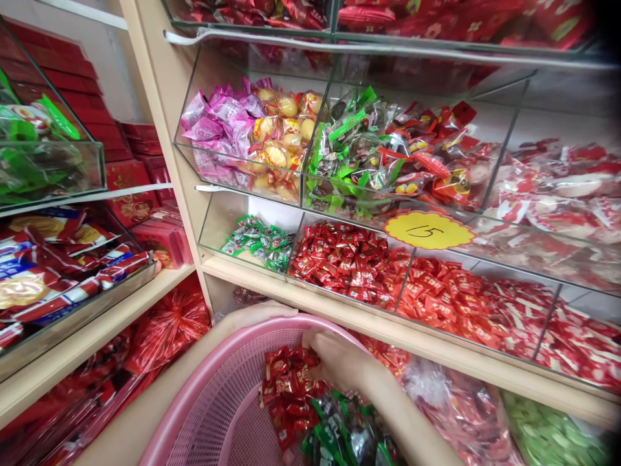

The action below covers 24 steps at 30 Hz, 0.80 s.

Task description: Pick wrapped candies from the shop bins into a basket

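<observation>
Where your right hand point(337, 359) rests inside the pink basket point(213, 401), its fingers curl downward onto the red candies point(286, 398). The fingertips are buried in the wrappers, so you cannot tell whether the grip encloses any pieces or merely presses on them. The heap spreads from the hand toward 8 o'clock, against the far wall of the basket. At 6 o'clock from the hand lies a second heap, the green candies point(339, 437), touching the red one.

Your left hand point(259, 313), at 10 o'clock from the right, is clenched over the basket's far rim, with the fingers folded out of sight.

Handling, by judgement:
- The red candies are small, light, individually wrapped pieces. The glossy film is likely slippery and the heap will shift under pressure.
- Take them as a loose handful, scooping from beneath with cupped fingers. A pinch on one wrapper end is likely to slip.
- The basket is stiff perforated plastic. Its rolled rim is the sound place for a grip, and the mesh wall is not.

Beyond the basket, at 12 o'clock, a wooden shelf point(339, 310) carries a clear bin point(349, 259) of similar red pieces. A yellow tag point(427, 230) sits at 1 o'clock.
</observation>
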Available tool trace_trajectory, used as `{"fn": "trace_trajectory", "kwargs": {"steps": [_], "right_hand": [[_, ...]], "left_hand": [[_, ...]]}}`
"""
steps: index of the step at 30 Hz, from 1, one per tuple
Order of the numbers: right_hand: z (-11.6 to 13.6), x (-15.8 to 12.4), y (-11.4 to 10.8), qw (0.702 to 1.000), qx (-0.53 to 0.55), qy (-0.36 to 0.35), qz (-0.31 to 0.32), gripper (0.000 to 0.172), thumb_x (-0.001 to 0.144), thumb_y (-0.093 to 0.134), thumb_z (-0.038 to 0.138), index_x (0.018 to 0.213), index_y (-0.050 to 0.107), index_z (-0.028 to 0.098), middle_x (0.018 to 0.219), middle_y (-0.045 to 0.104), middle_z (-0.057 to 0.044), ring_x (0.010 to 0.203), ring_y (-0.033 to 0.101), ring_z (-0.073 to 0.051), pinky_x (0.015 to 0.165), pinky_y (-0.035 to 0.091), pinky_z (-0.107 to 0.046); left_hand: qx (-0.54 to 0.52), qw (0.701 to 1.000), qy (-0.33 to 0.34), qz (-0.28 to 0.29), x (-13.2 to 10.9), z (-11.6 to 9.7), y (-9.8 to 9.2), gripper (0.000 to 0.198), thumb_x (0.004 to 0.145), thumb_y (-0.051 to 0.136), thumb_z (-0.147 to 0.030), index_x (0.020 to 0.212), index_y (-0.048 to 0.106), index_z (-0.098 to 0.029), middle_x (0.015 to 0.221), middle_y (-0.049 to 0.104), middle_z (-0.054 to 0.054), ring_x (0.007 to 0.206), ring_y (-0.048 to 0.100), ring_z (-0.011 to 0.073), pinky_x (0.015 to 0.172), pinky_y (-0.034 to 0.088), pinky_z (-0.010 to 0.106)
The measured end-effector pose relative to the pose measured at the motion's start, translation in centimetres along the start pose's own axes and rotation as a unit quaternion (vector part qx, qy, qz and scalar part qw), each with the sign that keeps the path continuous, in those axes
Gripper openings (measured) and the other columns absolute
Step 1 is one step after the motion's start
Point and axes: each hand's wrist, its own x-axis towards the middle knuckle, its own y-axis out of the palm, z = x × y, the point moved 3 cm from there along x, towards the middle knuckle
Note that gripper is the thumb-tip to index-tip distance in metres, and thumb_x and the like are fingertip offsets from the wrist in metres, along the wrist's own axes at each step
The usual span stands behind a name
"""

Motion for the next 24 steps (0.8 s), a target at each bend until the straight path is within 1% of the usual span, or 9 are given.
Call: {"fn": "trace_trajectory", "kwargs": {"steps": [4,7,9,11,14,17,20,22,24], "right_hand": [[0.0,-0.1,-0.1,1.000,-0.011,0.019,0.003,0.028,0.067,0.067,0.008,0.093,0.060,0.016,0.095,0.066,-0.007,0.084,0.061,-0.021,0.073,0.049,-0.030],[0.0,0.0,0.4,1.000,-0.026,0.006,-0.004,0.031,0.067,0.066,0.008,0.096,0.060,0.017,0.099,0.066,-0.008,0.089,0.061,-0.022,0.076,0.048,-0.031],[-0.1,0.0,0.5,1.000,-0.026,0.005,-0.005,0.033,0.067,0.068,0.009,0.098,0.061,0.016,0.101,0.066,-0.008,0.090,0.060,-0.023,0.076,0.048,-0.031],[-0.1,0.0,0.2,1.000,-0.006,0.006,-0.007,0.035,0.065,0.072,0.014,0.098,0.061,0.016,0.100,0.066,-0.008,0.090,0.060,-0.023,0.076,0.047,-0.030],[0.3,-0.4,-1.5,0.998,0.055,-0.008,-0.044,0.027,0.068,0.073,0.023,0.093,0.062,0.019,0.091,0.066,-0.004,0.082,0.060,-0.020,0.070,0.046,-0.028],[0.6,-0.9,-3.9,0.986,0.124,-0.025,-0.112,0.018,0.078,0.065,0.031,0.092,0.061,0.020,0.081,0.064,0.000,0.072,0.057,-0.014,0.062,0.042,-0.024],[-0.2,-1.5,-6.3,0.969,0.165,-0.031,-0.180,0.017,0.085,0.055,0.034,0.092,0.060,0.019,0.075,0.063,0.001,0.065,0.055,-0.012,0.058,0.039,-0.022],[-1.4,-1.8,-7.8,0.966,0.139,0.002,-0.219,0.017,0.088,0.051,0.034,0.089,0.059,0.019,0.073,0.063,0.000,0.065,0.056,-0.012,0.059,0.038,-0.023],[-2.8,-2.0,-9.0,0.962,0.055,0.094,-0.249,0.017,0.088,0.049,0.033,0.087,0.059,0.018,0.076,0.065,-0.003,0.068,0.059,-0.015,0.060,0.039,-0.025]], "left_hand": [[0.013,1.000,0.004,0.011,0.0,0.1,0.0,0.043,0.079,0.055,-0.038,0.105,0.065,-0.005,0.092,0.069,0.001,0.092,0.056,0.0184,0.087,0.038,0.025],[0.009,1.000,0.013,0.019,0.0,0.1,0.1,0.041,0.080,0.053,-0.038,0.101,0.066,-0.006,0.093,0.069,0.002,0.090,0.057,0.0181,0.086,0.039,0.025],[0.005,0.999,0.024,0.024,0.0,0.1,0.2,0.038,0.080,0.053,-0.036,0.099,0.067,-0.007,0.096,0.069,0.001,0.091,0.057,0.0176,0.086,0.039,0.025],[0.008,0.999,0.032,0.021,0.1,0.2,0.1,0.035,0.079,0.053,-0.035,0.098,0.067,-0.008,0.098,0.068,0.001,0.095,0.057,0.0176,0.089,0.038,0.025],[0.020,0.999,0.040,0.025,0.4,0.4,0.0,0.034,0.080,0.051,-0.032,0.100,0.067,-0.009,0.102,0.067,0.001,0.104,0.054,0.0191,0.095,0.035,0.026],[0.028,0.998,0.047,0.039,0.6,0.5,-0.1,0.034,0.080,0.050,-0.030,0.099,0.068,-0.009,0.105,0.067,0.002,0.108,0.053,0.0208,0.098,0.033,0.028],[0.018,0.998,0.056,0.034,0.5,0.2,-0.1,0.037,0.079,0.053,-0.033,0.107,0.065,-0.011,0.110,0.065,0.002,0.108,0.054,0.0207,0.098,0.034,0.028],[0.023,0.999,0.038,0.019,0.2,0.0,-0.2,0.041,0.079,0.055,-0.038,0.110,0.064,-0.012,0.109,0.065,0.002,0.106,0.055,0.0205,0.095,0.036,0.027],[0.035,0.999,0.010,0.008,-0.1,0.0,-0.3,0.043,0.079,0.055,-0.042,0.108,0.065,-0.012,0.105,0.067,0.002,0.103,0.058,0.0211,0.091,0.039,0.027]]}}
